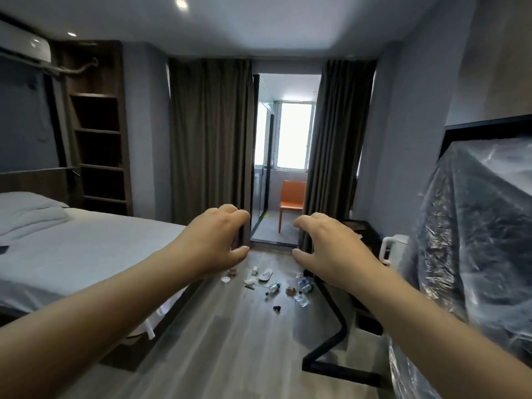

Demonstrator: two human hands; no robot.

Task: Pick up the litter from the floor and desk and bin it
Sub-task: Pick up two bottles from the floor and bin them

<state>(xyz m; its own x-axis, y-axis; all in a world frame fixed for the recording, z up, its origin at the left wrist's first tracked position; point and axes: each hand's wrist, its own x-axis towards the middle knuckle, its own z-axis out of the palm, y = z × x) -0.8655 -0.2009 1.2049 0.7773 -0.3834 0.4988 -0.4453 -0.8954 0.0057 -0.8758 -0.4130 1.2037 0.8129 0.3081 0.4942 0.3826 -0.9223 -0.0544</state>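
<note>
Across the head view, both bare arms were stretched forward above the floor [230, 341]. The left grip [218, 240] was half open, with the fingers bent, the thumb well apart below them, and nothing between. The right grip [325, 246] mirrored it and likewise held nothing. I read that matching cupped pose as readiness to grasp, since nothing lay within reach of either.

The litter [273, 286] lay well ahead of both grips, scattered on the floor between the foot of the bed [86, 254] and the black leg [331, 300] under the tabletop [355, 226]. It included a plastic bottle [275, 287], more clear bottles [305, 285] close by the leg, a white cup [225, 280], crumpled scraps, and a small dark piece [277, 307] nearer the camera. It sat in the open walkway, so I judged it reachable by stepping forward and stooping.

Most of the tabletop was hidden. A white kettle [394, 249] stood on it beside a bulky shape under clear plastic sheet [475, 240], and no litter could be made out there. No bin was in view, so the task looked to be at its start, with a bin yet to be found.
</note>
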